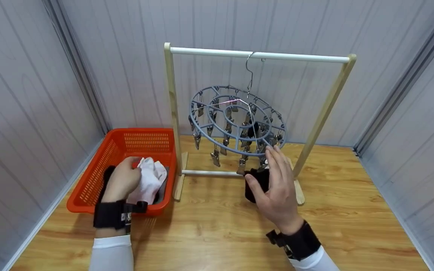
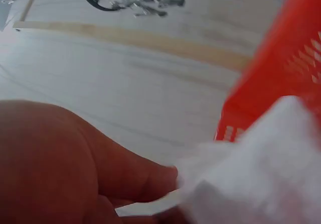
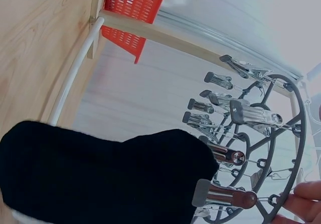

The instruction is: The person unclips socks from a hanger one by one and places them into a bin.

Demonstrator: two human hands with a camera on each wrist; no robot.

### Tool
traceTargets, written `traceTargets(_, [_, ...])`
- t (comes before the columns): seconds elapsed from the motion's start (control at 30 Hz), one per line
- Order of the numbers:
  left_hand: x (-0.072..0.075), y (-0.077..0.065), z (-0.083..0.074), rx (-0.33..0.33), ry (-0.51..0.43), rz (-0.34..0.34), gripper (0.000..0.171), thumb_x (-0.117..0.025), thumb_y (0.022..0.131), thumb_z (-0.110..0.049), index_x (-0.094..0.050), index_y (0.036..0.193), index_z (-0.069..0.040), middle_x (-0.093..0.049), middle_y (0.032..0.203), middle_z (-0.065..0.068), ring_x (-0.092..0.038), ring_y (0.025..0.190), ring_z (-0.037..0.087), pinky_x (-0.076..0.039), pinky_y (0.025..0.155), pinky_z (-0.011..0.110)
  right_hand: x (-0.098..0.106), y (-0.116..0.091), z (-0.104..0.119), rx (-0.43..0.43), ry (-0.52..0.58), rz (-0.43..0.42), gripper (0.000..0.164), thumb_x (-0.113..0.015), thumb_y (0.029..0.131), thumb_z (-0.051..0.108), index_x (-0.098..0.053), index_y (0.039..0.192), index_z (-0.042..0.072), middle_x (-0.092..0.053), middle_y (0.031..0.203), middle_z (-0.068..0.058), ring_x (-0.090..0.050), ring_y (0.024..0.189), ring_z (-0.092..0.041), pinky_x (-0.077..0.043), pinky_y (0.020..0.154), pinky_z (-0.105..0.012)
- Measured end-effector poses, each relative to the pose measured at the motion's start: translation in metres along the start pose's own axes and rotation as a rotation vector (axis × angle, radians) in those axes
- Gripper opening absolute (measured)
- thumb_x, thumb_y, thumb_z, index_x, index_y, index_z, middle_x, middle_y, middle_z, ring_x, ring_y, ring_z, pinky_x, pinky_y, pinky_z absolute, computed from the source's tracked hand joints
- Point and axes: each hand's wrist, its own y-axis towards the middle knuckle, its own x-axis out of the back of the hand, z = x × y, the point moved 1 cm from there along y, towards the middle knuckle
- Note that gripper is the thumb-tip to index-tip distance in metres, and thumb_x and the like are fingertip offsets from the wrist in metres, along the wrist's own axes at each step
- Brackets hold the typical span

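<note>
At the left, on the wooden desk (image 1: 209, 233), I have an orange basket (image 1: 145, 136) with pierced walls. A black cloth (image 1: 107, 178) lies in it, partly hidden by my left grip (image 1: 123, 180). That grip reaches over the near part of the basket, fingers and thumb pinching a crumpled white cloth (image 1: 151, 177), which lies toward the basket's right wall.

Just right of the basket rises the left wooden post (image 1: 172, 98) of a stand. A white rail (image 1: 209, 52) crosses its top, a low bar (image 1: 209, 173) its foot. From the rail, right of its middle, hangs a metal hook (image 1: 247, 67) with a round grey hanger (image 1: 239, 127), tilted down toward its near right side. Metal clips (image 3: 256, 114) dangle all round it.

My right grip (image 1: 279, 184) is not clasped: its fingers are fairly straight, fingertips touching the hanger's near right rim. Beside them, a black sock (image 3: 100, 179) hangs from one clip, my thumb passing in front of it. The right wooden post (image 1: 324, 116) leans beyond.
</note>
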Motion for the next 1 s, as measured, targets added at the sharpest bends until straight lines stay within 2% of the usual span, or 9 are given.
traceTargets(0.1, [0.001, 0.0, -0.001, 0.017, 0.051, -0.007, 0.059, -0.043, 0.11, -0.016, -0.043, 0.164, 0.008, -0.055, 0.156, 0.032, -0.057, 0.082, 0.034, -0.044, 0.065, 0.041, 0.001, -0.001, 0.001, 0.002, -0.002, 0.009, 0.073, -0.075, 0.105, 0.03, -0.048, 0.161, -0.01, -0.049, 0.165, -0.028, -0.038, 0.159, -0.046, -0.023, 0.133, -0.056])
traceTargets(0.17, [0.001, 0.0, -0.004, 0.007, 0.066, -0.008, 0.059, -0.044, 0.111, -0.017, -0.042, 0.163, 0.01, -0.055, 0.155, 0.035, -0.059, 0.084, 0.034, -0.046, 0.067, 0.041, 0.001, -0.001, 0.002, 0.007, -0.002, 0.007, 0.072, -0.073, 0.106, 0.032, -0.049, 0.161, -0.01, -0.05, 0.165, -0.028, -0.038, 0.159, -0.046, -0.023, 0.133, -0.057])
traceTargets(0.27, [-0.002, -0.003, -0.009, -0.023, 0.053, -0.002, 0.058, -0.047, 0.113, -0.019, -0.044, 0.162, 0.011, -0.055, 0.156, 0.037, -0.065, 0.107, 0.041, -0.054, 0.083, 0.049, 0.0, 0.0, 0.003, 0.02, 0.0, -0.003, 0.072, -0.07, 0.109, 0.038, -0.05, 0.159, -0.01, -0.051, 0.164, -0.028, -0.04, 0.158, -0.046, -0.023, 0.133, -0.057])
traceTargets(0.33, [-0.005, -0.005, -0.014, -0.037, 0.038, -0.002, 0.057, -0.049, 0.113, -0.02, -0.045, 0.161, 0.011, -0.056, 0.154, 0.037, -0.064, 0.122, 0.045, -0.053, 0.096, 0.056, 0.0, 0.0, 0.003, 0.032, 0.002, -0.01, 0.072, -0.068, 0.111, 0.04, -0.05, 0.159, -0.01, -0.051, 0.163, -0.028, -0.041, 0.157, -0.047, -0.024, 0.133, -0.056])
traceTargets(0.43, [-0.011, -0.008, -0.02, -0.051, 0.022, -0.008, 0.057, -0.053, 0.113, -0.023, -0.048, 0.16, 0.01, -0.061, 0.149, 0.035, -0.062, 0.131, 0.047, -0.051, 0.107, 0.062, 0.0, -0.001, 0.003, 0.052, 0.003, -0.016, 0.072, -0.067, 0.112, 0.042, -0.051, 0.159, -0.009, -0.052, 0.162, -0.029, -0.043, 0.155, -0.049, -0.025, 0.134, -0.052])
traceTargets(0.57, [-0.022, -0.01, -0.03, -0.078, 0.035, -0.036, 0.055, -0.059, 0.112, -0.027, -0.056, 0.156, 0.006, -0.069, 0.137, 0.028, -0.067, 0.124, 0.042, -0.053, 0.102, 0.06, 0.0, -0.001, 0.005, 0.072, 0.005, -0.013, 0.072, -0.065, 0.113, 0.044, -0.051, 0.16, -0.009, -0.052, 0.163, -0.028, -0.045, 0.152, -0.052, -0.026, 0.133, -0.049])
traceTargets(0.67, [-0.032, -0.012, -0.038, -0.104, 0.044, -0.033, 0.054, -0.062, 0.111, -0.03, -0.06, 0.153, 0.004, -0.073, 0.128, 0.023, -0.071, 0.111, 0.036, -0.056, 0.094, 0.055, 0.0, -0.001, 0.007, 0.095, -0.002, -0.013, 0.072, -0.064, 0.113, 0.045, -0.05, 0.16, -0.009, -0.052, 0.163, -0.028, -0.046, 0.151, -0.051, -0.026, 0.134, -0.047])
traceTargets(0.8, [-0.044, -0.016, -0.049, -0.145, 0.018, 0.01, 0.056, -0.066, 0.111, -0.031, -0.058, 0.155, 0.003, -0.074, 0.122, 0.018, -0.07, 0.1, 0.029, -0.057, 0.088, 0.049, 0.0, 0.0, 0.01, 0.141, -0.001, -0.014, 0.073, -0.065, 0.113, 0.044, -0.05, 0.159, -0.01, -0.053, 0.162, -0.03, -0.048, 0.15, -0.049, -0.028, 0.133, -0.046])
traceTargets(1.0, [-0.065, -0.023, -0.067, -0.228, -0.072, 0.07, 0.057, -0.075, 0.106, -0.027, -0.06, 0.151, 0.004, -0.071, 0.113, 0.013, -0.065, 0.097, 0.026, -0.055, 0.085, 0.044, -0.002, 0.003, 0.012, 0.205, 0.037, -0.001, 0.073, -0.068, 0.112, 0.042, -0.051, 0.158, -0.011, -0.053, 0.161, -0.031, -0.051, 0.15, -0.046, -0.034, 0.13, -0.043])
